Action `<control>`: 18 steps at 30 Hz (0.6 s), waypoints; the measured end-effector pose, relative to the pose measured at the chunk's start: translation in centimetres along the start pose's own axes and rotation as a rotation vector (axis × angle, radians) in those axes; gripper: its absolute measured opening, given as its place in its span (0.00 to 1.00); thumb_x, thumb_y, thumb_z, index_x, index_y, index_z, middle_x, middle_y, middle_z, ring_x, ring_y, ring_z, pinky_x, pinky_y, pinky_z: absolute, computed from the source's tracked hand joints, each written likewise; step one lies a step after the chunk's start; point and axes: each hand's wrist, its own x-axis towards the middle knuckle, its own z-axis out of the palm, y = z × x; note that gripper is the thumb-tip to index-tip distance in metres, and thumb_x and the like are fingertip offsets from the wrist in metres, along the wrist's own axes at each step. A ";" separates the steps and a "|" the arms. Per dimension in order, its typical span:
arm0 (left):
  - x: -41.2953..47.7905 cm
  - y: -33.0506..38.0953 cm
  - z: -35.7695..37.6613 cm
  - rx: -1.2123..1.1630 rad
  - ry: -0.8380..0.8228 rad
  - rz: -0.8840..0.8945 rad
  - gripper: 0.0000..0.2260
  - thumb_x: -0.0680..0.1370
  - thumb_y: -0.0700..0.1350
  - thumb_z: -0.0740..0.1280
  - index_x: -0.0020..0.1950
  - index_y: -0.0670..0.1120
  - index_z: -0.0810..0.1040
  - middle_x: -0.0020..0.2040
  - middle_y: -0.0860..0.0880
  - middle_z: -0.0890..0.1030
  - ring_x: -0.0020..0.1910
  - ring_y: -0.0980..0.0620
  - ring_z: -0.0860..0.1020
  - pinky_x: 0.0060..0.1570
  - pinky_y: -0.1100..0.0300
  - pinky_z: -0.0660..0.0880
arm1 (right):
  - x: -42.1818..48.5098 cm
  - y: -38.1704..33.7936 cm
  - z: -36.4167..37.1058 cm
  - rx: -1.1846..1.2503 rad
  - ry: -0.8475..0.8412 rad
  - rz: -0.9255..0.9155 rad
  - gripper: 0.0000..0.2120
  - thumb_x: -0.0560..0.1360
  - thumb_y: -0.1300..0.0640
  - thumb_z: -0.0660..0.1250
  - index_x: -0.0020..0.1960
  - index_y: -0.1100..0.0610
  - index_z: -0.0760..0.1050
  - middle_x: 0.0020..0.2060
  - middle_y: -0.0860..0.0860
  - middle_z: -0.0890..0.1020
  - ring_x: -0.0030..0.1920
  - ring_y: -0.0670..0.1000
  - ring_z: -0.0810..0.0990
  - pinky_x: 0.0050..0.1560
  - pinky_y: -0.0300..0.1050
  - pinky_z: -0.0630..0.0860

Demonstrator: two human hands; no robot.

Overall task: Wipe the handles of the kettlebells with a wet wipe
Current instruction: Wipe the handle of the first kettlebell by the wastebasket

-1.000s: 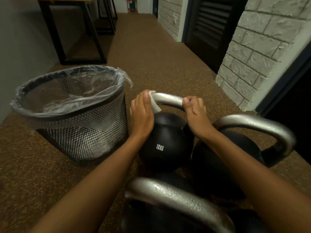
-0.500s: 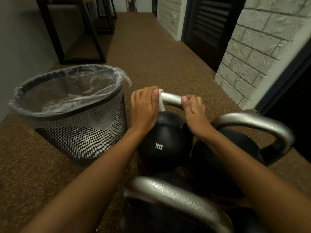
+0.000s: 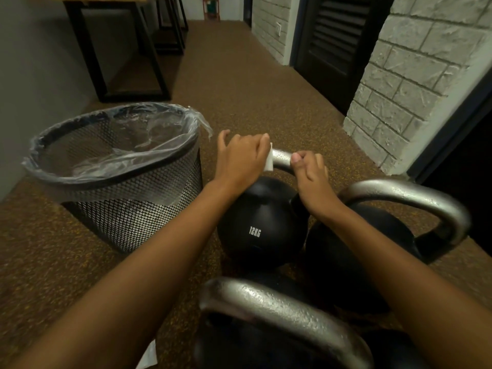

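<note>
A black 12 kg kettlebell stands on the floor in front of me, with a silver handle. My left hand presses a white wet wipe around the left part of that handle. My right hand grips the handle's right end, thumb on top. A second black kettlebell with a large silver handle sits to the right. A third kettlebell's silver handle lies nearest me.
A black mesh waste bin lined with a clear bag stands to the left of the kettlebells. A white stone wall and dark doors are on the right. Black table legs stand far left. Something white lies at the bottom edge.
My left hand has slid the wipe rightward along the handle toward my right hand. My right hand has stayed on the handle's right end.
</note>
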 end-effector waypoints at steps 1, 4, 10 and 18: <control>-0.4 -0.4 0.1 0.009 0.034 0.051 0.18 0.82 0.50 0.49 0.45 0.47 0.77 0.39 0.54 0.74 0.48 0.50 0.75 0.69 0.50 0.52 | 0.0 0.0 0.0 0.006 -0.006 0.005 0.16 0.82 0.49 0.49 0.61 0.57 0.67 0.53 0.49 0.64 0.61 0.53 0.64 0.63 0.47 0.61; -0.8 -2.4 0.0 -0.013 0.078 0.073 0.19 0.83 0.50 0.48 0.51 0.47 0.78 0.42 0.54 0.74 0.51 0.51 0.74 0.69 0.52 0.51 | -0.1 0.0 -0.1 0.002 -0.016 0.002 0.16 0.82 0.49 0.49 0.61 0.56 0.67 0.53 0.48 0.64 0.61 0.53 0.64 0.63 0.46 0.59; 1.0 -2.6 -1.3 -0.057 -0.186 -0.128 0.13 0.82 0.44 0.51 0.57 0.42 0.73 0.54 0.41 0.78 0.55 0.44 0.74 0.60 0.50 0.61 | 0.1 0.2 0.1 0.001 -0.003 -0.017 0.16 0.82 0.49 0.49 0.61 0.56 0.68 0.53 0.48 0.64 0.59 0.51 0.64 0.62 0.45 0.60; -0.6 -1.2 -0.5 0.030 0.043 0.115 0.17 0.83 0.49 0.49 0.50 0.46 0.76 0.45 0.49 0.79 0.51 0.49 0.75 0.68 0.51 0.54 | 0.0 0.2 0.0 -0.004 -0.010 -0.009 0.17 0.82 0.48 0.48 0.62 0.56 0.67 0.55 0.50 0.65 0.61 0.52 0.64 0.61 0.43 0.59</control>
